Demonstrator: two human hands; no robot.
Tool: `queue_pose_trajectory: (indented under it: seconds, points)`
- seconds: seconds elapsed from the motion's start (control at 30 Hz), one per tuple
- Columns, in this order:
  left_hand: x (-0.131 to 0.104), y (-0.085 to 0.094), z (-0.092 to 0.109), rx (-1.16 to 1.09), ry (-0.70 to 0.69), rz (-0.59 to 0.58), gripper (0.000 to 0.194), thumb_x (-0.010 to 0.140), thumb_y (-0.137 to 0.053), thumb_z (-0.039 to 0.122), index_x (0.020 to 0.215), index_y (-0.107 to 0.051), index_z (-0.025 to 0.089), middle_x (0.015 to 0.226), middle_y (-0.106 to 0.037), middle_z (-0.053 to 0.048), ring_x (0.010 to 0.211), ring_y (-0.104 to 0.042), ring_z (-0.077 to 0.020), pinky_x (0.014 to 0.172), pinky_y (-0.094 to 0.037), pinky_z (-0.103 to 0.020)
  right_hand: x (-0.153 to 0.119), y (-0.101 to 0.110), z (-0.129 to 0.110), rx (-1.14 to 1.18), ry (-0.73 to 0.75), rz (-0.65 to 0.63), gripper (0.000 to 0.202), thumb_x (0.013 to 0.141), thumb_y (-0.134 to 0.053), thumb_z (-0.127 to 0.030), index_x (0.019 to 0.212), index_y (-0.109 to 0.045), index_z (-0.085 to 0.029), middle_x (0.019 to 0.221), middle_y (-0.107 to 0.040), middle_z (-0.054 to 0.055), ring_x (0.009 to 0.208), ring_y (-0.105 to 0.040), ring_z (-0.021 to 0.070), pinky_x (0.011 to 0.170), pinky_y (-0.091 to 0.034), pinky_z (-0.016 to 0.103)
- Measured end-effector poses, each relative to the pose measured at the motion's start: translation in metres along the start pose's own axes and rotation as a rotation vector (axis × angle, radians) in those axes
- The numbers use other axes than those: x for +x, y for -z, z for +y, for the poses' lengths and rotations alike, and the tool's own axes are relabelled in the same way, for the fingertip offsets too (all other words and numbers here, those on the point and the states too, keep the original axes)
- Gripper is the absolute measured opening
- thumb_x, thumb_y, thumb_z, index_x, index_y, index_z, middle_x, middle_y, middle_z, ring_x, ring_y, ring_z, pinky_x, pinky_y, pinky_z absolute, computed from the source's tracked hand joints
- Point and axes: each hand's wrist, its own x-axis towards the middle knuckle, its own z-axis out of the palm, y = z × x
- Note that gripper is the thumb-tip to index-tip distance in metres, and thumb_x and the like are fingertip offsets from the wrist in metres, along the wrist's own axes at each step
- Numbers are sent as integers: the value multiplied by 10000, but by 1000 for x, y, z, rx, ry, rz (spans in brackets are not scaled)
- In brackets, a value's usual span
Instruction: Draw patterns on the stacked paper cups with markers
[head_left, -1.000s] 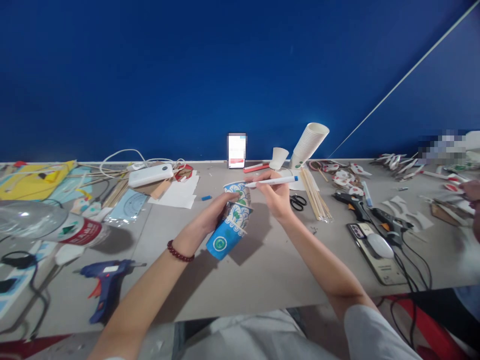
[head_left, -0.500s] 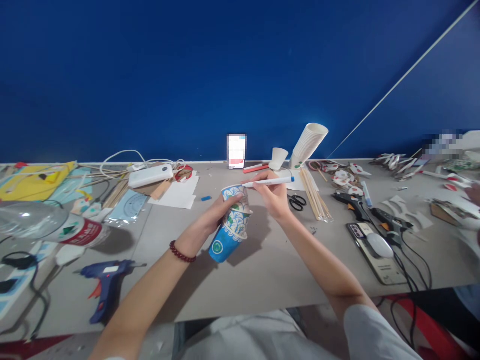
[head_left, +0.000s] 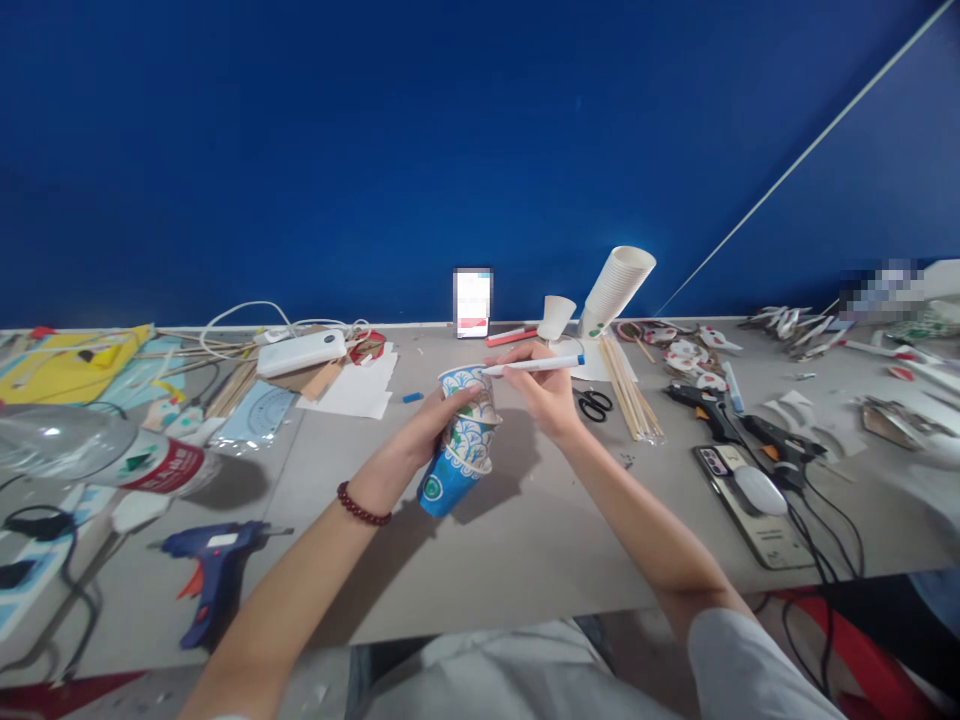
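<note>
Since one second ago, the decorated cups [head_left: 469, 440] have swung a little more upright and leftward, and the pen [head_left: 555, 363] has slid slightly left with them. The left hand [head_left: 429, 425] grasps the cups around the upper one, thumb across its side. They sit rim to base in a leaning column above the middle of the grey desk [head_left: 540, 560], the patterned upper end toward the back edge, the solid blue lower end toward the front edge. The right hand [head_left: 546, 392] grips the pen between its fingers, its tip at the top cup's rim; whether it touches cannot be told. The inside of the top cup is too small to make out.

Near the back edge, right of centre, a tall stack [head_left: 619, 290] of white cups nests one within another, leaning right. A single white cup [head_left: 556, 318] stands just beside it; its contents are hidden. Toward the left edge lies a clear bottle [head_left: 97, 450] with a red label. Right of centre, wooden sticks [head_left: 626, 390] lie partly in a clear bag [head_left: 652, 438].
</note>
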Motion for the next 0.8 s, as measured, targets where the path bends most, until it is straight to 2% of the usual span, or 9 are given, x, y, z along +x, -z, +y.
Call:
queue_pose_trajectory:
  seconds: [0.2, 0.43, 0.8]
  points:
    - [-1, 0, 2, 11, -9, -19, 476, 699, -796, 451, 1058, -629, 187, 816, -715, -28, 722, -694, -189, 670, -558, -299, -3, -2, -2, -72, 45, 4, 41, 799, -652, -251, 796, -627, -220, 850, -695, 32, 895, -690, 221, 801, -529, 383]
    - [-3, -1, 3, 31, 3, -17, 495, 711, -779, 449, 1100, -619, 188, 829, -724, -46, 732, -706, -218, 692, -559, -331, -4, -2, -6, -115, 35, 1, 24, 802, -638, -235, 796, -617, -225, 869, -699, 33, 893, -685, 214, 779, -533, 369]
    - [-3, -2, 5, 54, 2, -11, 474, 732, -763, 431, 1104, -614, 179, 795, -722, -49, 709, -707, -217, 658, -560, -315, -4, -3, -3, -125, 31, -2, 14, 801, -635, -228, 810, -623, -229, 873, -697, 34, 873, -673, 209, 791, -529, 365]
